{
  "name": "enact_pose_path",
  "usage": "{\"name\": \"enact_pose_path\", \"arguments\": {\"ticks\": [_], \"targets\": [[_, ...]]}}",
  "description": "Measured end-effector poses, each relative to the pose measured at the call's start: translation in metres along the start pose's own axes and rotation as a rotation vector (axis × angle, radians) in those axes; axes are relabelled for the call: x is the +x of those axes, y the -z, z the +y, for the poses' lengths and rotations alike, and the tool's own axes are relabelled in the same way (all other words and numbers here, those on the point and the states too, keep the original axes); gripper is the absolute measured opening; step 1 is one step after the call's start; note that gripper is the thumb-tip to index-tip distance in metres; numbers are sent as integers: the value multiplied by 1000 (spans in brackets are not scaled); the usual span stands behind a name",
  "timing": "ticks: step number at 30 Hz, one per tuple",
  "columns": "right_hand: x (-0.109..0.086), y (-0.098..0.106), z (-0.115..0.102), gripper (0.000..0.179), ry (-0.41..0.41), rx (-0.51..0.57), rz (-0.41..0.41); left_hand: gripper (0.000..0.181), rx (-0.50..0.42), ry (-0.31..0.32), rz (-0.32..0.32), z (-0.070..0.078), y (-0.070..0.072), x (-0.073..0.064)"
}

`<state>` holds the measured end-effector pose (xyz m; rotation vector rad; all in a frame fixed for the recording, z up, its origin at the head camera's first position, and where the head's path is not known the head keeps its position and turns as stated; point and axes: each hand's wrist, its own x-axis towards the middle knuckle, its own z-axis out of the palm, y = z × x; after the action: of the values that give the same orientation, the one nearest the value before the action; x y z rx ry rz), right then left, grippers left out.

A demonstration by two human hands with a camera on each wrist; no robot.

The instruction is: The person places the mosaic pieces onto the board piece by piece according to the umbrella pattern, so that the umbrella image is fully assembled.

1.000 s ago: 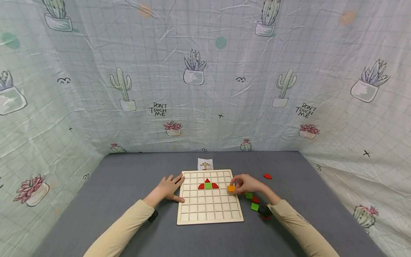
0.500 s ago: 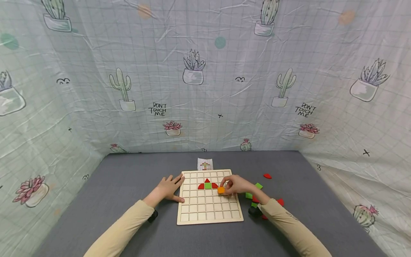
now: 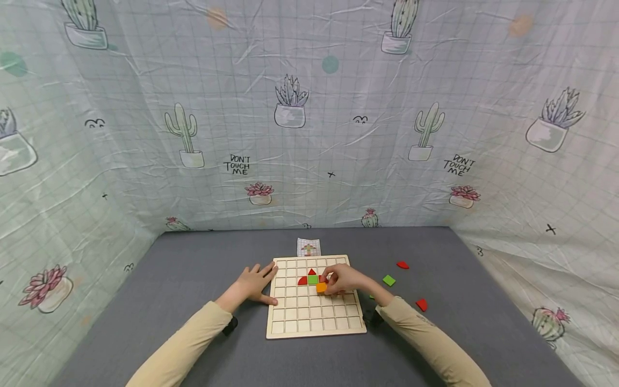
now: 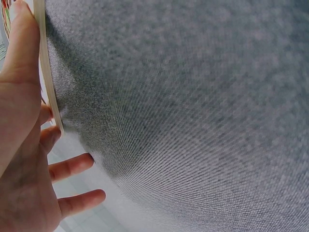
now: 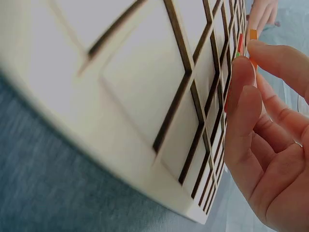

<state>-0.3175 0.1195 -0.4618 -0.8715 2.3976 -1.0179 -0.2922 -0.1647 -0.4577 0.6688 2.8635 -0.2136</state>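
My right hand [image 3: 344, 278] pinches an orange square tile [image 3: 321, 288] between thumb and fingers, close over the wooden grid board [image 3: 316, 325]. In the right wrist view the orange tile [image 5: 253, 34] shows edge-on at the fingertips. On the board, a green square tile [image 3: 312, 279] sits below a red triangle tile [image 3: 311, 272], with a red quarter-round tile [image 3: 302, 280] on its left. The red tile on its right is mostly hidden by my right hand. My left hand [image 3: 251, 282] has its fingers spread, its thumb and fingertips at the board's left edge.
Right of the board lie a green tile [image 3: 389, 280] and red tiles, one farther back [image 3: 403, 265] and a red quarter-round tile [image 3: 422, 305] nearer; my right forearm covers others. A small pattern card [image 3: 308, 247] lies behind the board. A cactus-print curtain [image 3: 309, 161] surrounds the grey table [image 3: 217, 247].
My right hand has carried the orange tile leftward from the board's right edge to just below the green and red tiles. My left hand has stayed in place.
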Motion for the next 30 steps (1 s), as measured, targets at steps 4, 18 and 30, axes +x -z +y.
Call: {"name": "enact_pose_path", "arguments": {"ticks": [4,18,30], "targets": [[4,-3,-4,20,-2,-12,4,93,2,2,6,-1,-2,2],[13,-12,-9,22,-10,-72,41,94,7,9,1,-1,-4,3],[17,-14,-9,22,-22,-95,53,94,1,7,-1,0,0,1]]}}
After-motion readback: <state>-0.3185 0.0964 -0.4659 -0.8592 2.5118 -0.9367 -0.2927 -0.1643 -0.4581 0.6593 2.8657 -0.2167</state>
